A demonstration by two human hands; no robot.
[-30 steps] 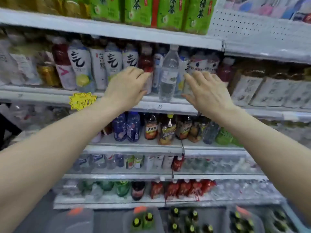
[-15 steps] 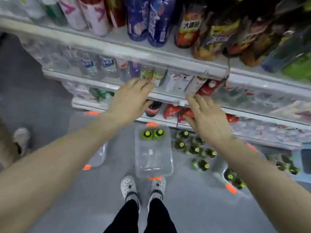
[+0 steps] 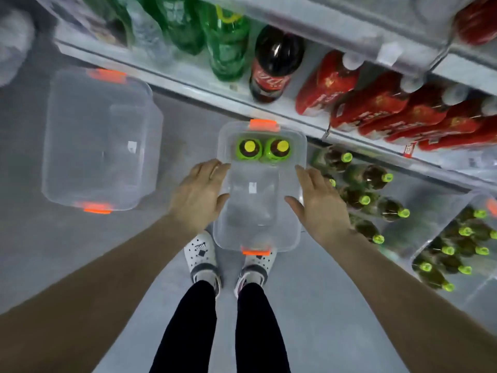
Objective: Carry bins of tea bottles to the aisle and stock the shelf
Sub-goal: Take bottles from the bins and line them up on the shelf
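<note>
A clear plastic bin (image 3: 258,227) with orange latches stands on the floor just in front of my feet. Two tea bottles (image 3: 262,149) with yellow-green caps stand upright at its far end. My left hand (image 3: 200,196) hovers by the bin's left side and my right hand (image 3: 318,203) by its right side. Both hands have straight, relaxed fingers and hold nothing. Whether they touch the bin's walls I cannot tell.
An empty clear bin (image 3: 99,141) sits on the floor to the left. Right of the near bin, two more bins (image 3: 419,224) hold several tea bottles (image 3: 376,200). The bottom shelf (image 3: 204,84) above carries green, cola and red bottles.
My view has swung down from the upper shelves to the floor. Both hands dropped from shelf height to either side of the bin at my feet.
</note>
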